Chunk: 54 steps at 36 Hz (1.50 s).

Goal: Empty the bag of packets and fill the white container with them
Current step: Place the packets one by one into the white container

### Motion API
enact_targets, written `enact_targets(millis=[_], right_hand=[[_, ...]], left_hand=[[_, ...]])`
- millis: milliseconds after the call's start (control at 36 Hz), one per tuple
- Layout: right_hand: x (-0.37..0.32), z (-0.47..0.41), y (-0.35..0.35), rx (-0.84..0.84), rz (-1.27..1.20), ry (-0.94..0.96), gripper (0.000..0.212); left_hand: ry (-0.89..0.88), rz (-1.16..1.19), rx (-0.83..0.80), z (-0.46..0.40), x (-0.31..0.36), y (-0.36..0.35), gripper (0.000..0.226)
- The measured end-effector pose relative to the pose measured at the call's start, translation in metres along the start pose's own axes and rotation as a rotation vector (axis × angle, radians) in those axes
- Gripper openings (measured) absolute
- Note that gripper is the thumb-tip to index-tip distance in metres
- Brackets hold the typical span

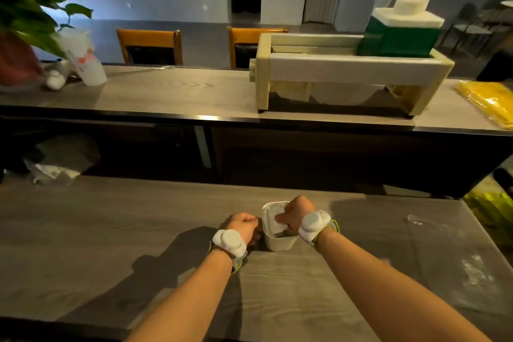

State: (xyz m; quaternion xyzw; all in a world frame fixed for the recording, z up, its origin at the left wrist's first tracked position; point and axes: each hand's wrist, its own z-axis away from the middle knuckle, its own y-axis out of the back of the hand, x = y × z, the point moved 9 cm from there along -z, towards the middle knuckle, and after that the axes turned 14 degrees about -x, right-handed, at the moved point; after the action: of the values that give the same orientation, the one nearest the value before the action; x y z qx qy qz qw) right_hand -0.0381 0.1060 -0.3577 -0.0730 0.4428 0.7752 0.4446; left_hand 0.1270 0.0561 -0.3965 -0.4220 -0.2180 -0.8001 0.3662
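A small white container (279,242) stands on the grey wooden table in front of me. My right hand (296,212) reaches down into its open top, fingers on pale packets (278,224) inside. My left hand (244,226) rests against the container's left side with its fingers curled; I cannot tell whether it grips the wall. A clear, flattened plastic bag (455,255) lies on the table to the right. White bands sit on both wrists.
A raised counter (166,97) runs across behind the table, carrying a cream dispenser frame (333,69) with a green box, a plastic cup (83,58), a potted plant (25,8) and yellow packaging (491,100). Crumpled clear plastic (55,164) lies far left.
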Motion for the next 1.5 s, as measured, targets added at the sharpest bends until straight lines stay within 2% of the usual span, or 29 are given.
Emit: enact_targets(millis=[139,222,250,306,361,444,500,556,639,917,1167,1500], right_hand=[[-0.012,-0.005,-0.001,0.042,0.230,-0.042,0.044],[-0.004,-0.002,0.006,0.072,0.173,-0.067,0.043],[0.000,0.002,0.012,0.110,0.145,-0.064,0.037],[0.010,0.011,0.028,0.231,0.112,-0.059,0.026],[0.032,0.017,0.035,0.285,0.026,-0.101,0.031],[0.056,0.012,0.019,0.137,-0.017,-0.110,0.041],[0.056,0.007,-0.002,-0.020,0.040,-0.044,0.049],[0.046,0.011,-0.013,-0.081,0.044,0.052,0.044],[0.035,0.011,-0.018,-0.086,0.062,0.116,0.041],[-0.012,-0.033,-0.033,-0.043,0.003,0.134,0.045],[-0.072,-0.086,-0.042,-0.051,-0.035,0.117,0.046],[-0.082,-0.108,-0.046,-0.031,-0.069,0.086,0.039]], left_hand=[[0.053,-0.004,-0.030,-0.008,-0.006,0.004,0.014],[0.063,-0.015,0.004,-0.006,-0.007,0.006,0.016],[0.066,-0.035,0.011,-0.008,-0.010,0.008,0.022],[0.059,-0.101,-0.001,-0.014,-0.015,0.010,0.050],[0.065,-0.186,-0.040,-0.017,-0.023,0.006,0.080],[0.042,-0.287,-0.107,-0.021,-0.032,-0.003,0.107],[0.003,-0.348,-0.127,-0.024,-0.031,-0.009,0.112],[-0.037,-0.342,-0.125,-0.022,-0.026,-0.014,0.103],[-0.112,-0.304,-0.110,-0.018,-0.014,-0.019,0.074],[-0.168,-0.354,-0.038,-0.028,0.010,0.036,0.046],[-0.171,-0.339,0.027,-0.064,0.027,0.103,0.038],[-0.194,-0.329,0.044,-0.080,0.030,0.124,0.036]])
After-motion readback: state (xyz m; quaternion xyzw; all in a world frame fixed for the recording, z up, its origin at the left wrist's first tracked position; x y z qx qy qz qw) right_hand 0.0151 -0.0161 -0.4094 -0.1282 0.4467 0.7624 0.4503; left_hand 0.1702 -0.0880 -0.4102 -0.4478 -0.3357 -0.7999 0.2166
